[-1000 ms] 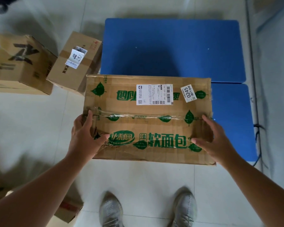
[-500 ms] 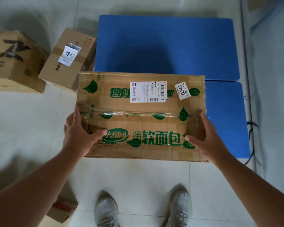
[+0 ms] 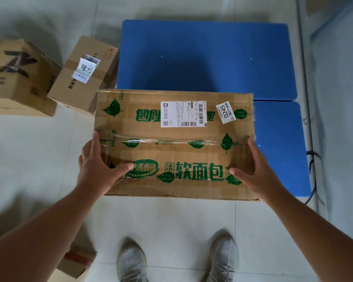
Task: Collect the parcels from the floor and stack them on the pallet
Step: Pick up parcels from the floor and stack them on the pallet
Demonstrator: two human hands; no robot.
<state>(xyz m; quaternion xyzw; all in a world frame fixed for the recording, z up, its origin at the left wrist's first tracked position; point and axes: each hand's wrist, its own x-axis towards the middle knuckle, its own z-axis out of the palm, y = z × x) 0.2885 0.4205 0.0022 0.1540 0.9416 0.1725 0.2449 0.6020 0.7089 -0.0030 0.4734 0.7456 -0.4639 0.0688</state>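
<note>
box [image 3: 175,143] at frame centre, clamped between left hand [image 3: 98,169] and right hand [image 3: 255,176] at its side edges, overlapping the blue pallet [image 3: 206,58], looks stiff, taped, likely light; hold both ends.

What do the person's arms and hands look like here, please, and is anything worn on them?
Both forearms are bare up to the frame's edge, no sleeves showing. The left hand and right hand wear no gloves, and no rings, watch or bands are visible.
</note>
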